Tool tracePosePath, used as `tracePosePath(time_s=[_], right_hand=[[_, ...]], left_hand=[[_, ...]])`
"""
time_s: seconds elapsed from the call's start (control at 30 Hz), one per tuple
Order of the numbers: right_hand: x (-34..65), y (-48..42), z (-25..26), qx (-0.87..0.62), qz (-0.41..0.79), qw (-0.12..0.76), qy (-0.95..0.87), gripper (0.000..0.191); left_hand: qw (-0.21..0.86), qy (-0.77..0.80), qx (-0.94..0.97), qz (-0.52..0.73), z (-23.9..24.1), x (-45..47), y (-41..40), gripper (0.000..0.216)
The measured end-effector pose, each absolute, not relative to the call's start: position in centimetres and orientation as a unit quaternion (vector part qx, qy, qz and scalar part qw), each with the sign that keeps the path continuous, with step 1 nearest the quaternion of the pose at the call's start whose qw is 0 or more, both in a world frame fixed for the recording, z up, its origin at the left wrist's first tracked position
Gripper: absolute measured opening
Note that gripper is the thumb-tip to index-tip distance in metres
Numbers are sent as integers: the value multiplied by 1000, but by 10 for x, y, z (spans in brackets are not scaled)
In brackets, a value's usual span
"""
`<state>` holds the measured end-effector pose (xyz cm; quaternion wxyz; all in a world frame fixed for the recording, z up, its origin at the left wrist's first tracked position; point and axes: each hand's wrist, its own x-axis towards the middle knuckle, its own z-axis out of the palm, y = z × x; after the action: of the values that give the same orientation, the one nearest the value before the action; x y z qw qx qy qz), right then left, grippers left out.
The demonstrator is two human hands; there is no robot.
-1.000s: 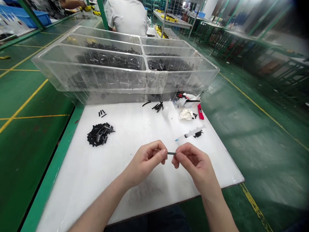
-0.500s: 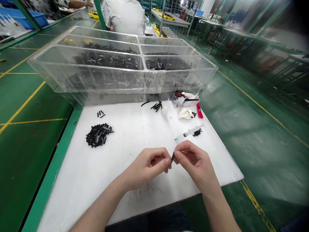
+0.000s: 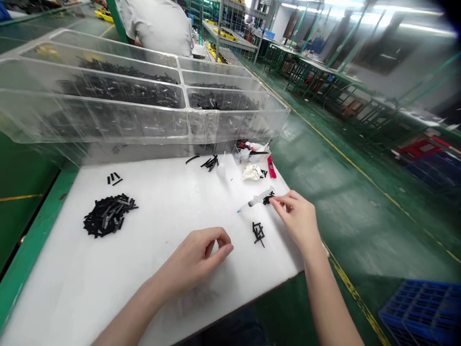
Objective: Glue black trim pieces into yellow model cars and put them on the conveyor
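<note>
My right hand reaches out to the right, thumb and forefinger pinched at a little heap of small black pieces. A clear syringe with a blue tip lies against that heap. My left hand hovers above the white tabletop, its fingers curled and thumb close to the forefinger; whatever it may hold is hidden. Between the hands and slightly beyond them is a loose group of black strips. A larger pile of short black strips lies on the left, with several single strips behind it.
Clear divided bins full of black parts stand across the back. Near them are curved black pieces, a crumpled white wad, a red cutter and a small tool box. Someone in a light shirt sits beyond.
My hands have come apart; the right one moved right to the small heap by the syringe. The black piece between my fingertips is no longer visible there. The camera view has turned right.
</note>
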<state>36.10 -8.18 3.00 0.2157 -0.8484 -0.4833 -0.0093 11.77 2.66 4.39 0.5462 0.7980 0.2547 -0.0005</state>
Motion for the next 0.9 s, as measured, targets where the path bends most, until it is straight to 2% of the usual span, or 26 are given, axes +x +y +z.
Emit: tracePosePath(time_s=[0.1, 0.3, 0.7, 0.9], right_hand=[[372, -54, 25, -865, -33, 120, -485, 19], [381, -39, 20, -864, -25, 81, -496, 18], [398, -44, 30, -845, 28, 75, -529, 15], [405, -37, 31, -829, 49, 142, -538, 14]], left_hand=[[535, 259, 804, 14, 41, 117, 28, 35], [533, 265, 803, 30, 43, 117, 30, 34], [532, 266, 802, 55, 40, 115, 31, 32], [525, 268, 805, 60, 42, 114, 30, 32]])
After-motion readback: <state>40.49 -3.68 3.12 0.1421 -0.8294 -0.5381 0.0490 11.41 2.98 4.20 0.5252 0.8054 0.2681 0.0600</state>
